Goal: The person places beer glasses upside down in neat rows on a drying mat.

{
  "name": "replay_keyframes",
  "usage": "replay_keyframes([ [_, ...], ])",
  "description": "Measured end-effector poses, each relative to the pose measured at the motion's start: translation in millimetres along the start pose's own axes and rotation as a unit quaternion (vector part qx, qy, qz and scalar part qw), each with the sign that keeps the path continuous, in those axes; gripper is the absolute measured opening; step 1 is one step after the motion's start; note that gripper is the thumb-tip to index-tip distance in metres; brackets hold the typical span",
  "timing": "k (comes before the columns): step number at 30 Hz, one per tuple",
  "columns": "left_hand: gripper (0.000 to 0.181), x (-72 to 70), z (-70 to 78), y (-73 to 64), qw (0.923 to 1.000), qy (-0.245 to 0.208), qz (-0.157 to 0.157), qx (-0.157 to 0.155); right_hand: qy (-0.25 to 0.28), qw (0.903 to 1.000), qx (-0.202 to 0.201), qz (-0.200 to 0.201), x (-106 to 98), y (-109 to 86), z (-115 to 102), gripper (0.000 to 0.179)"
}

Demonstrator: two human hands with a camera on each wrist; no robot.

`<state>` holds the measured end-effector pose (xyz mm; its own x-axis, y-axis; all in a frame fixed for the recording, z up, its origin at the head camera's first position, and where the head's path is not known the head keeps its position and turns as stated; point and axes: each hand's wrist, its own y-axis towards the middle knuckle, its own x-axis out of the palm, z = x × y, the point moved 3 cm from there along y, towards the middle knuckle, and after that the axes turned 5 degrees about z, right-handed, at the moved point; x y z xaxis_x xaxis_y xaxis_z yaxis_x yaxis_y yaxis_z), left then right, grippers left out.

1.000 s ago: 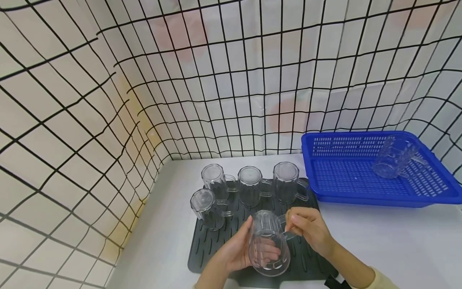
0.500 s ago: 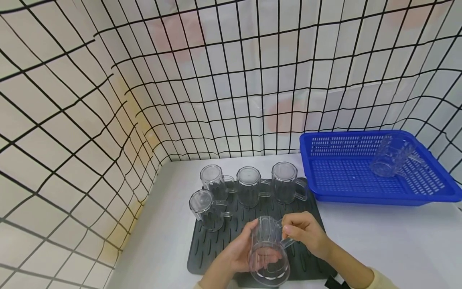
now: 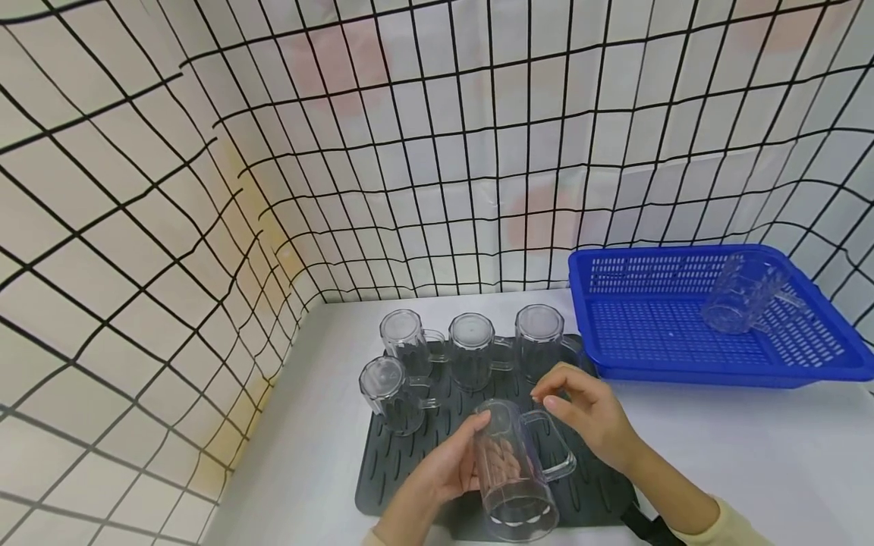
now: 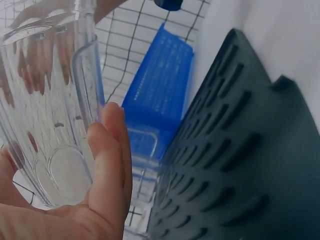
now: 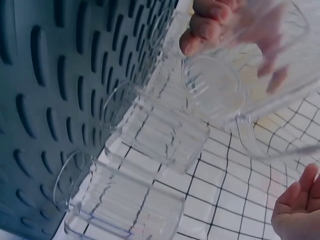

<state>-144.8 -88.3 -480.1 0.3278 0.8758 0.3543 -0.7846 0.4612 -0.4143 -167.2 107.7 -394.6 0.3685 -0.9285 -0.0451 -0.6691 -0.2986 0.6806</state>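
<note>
A clear glass mug [image 3: 520, 497] is held tilted over the dark grey ribbed mat [image 3: 382, 485]. My left hand [image 3: 447, 470] grips it around the body near one end, thumb on top. The mug's handle points right. Just beyond that handle, my right hand [image 3: 594, 413] hovers with fingers loosely bent, holding nothing and apart from the mug. On the mat's back and left side several matching mugs stand upside down, among them a front-left mug [image 3: 392, 394] and a middle mug [image 3: 471, 353]. The right hand partly covers the back-right mug [image 3: 539, 334].
A blue plastic basket [image 3: 683, 375] stands at the back right, with another clear mug [image 3: 740, 292] lying inside. Black wire grid [image 3: 464, 152] encloses the back and sides of the white table [image 3: 273, 455].
My right hand has let go of the mug's handle and moved slightly up and right. The mug, kept in my left hand, has turned so its handle shows more fully.
</note>
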Motion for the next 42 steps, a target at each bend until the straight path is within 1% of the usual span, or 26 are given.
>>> replay_keyframes([
  [2, 0.061, -1.4, 1.5, 0.0, 0.9992, 0.020, 0.028, 0.018, -0.009, 0.9999, 0.007, 0.008, -4, 0.9, -2, 0.028],
  [5, 0.060, -2.7, 4.5, -0.8, 0.9960, 0.036, 0.070, 0.041, -0.022, 0.9993, 0.020, 0.023, -10, 1.3, -4, 0.024],
  [9, 0.052, -2.9, 10.0, -4.0, 0.9906, 0.047, 0.108, 0.069, -0.025, 0.9985, 0.021, 0.044, -15, 1.0, -4, 0.019],
  [14, 0.045, -4.4, 18.1, -7.4, 0.9863, 0.055, 0.114, 0.106, -0.026, 0.9975, 0.030, 0.058, -19, 0.4, -5, 0.017],
  [17, 0.045, -4.7, 24.3, -10.7, 0.9816, 0.082, 0.119, 0.125, -0.030, 0.9966, 0.041, 0.065, -19, -0.8, -4, 0.018],
  [21, 0.043, -5.1, 31.6, -16.4, 0.9686, 0.140, 0.153, 0.138, -0.020, 0.9970, 0.039, 0.064, -18, -1.4, -4, 0.018],
  [23, 0.045, -5.3, 34.3, -19.2, 0.9636, 0.156, 0.163, 0.144, -0.015, 0.9973, 0.035, 0.063, -18, -1.7, -3, 0.021],
  [27, 0.056, -5.4, 38.1, -22.7, 0.9594, 0.162, 0.161, 0.166, -0.014, 0.9973, 0.037, 0.062, -17, -2.6, -2, 0.021],
  [30, 0.058, -5.3, 39.9, -24.0, 0.9576, 0.162, 0.151, 0.185, -0.012, 0.9972, 0.042, 0.061, -16, -3.2, -1, 0.020],
  [36, 0.060, -4.6, 44.0, -27.2, 0.9528, 0.162, 0.134, 0.218, -0.008, 0.9976, 0.042, 0.054, -15, -3.4, -1, 0.031],
  [42, 0.060, -5.5, 46.8, -28.2, 0.9442, 0.177, 0.126, 0.248, -0.007, 0.9979, 0.050, 0.039, -13, -4.3, 4, 0.023],
])
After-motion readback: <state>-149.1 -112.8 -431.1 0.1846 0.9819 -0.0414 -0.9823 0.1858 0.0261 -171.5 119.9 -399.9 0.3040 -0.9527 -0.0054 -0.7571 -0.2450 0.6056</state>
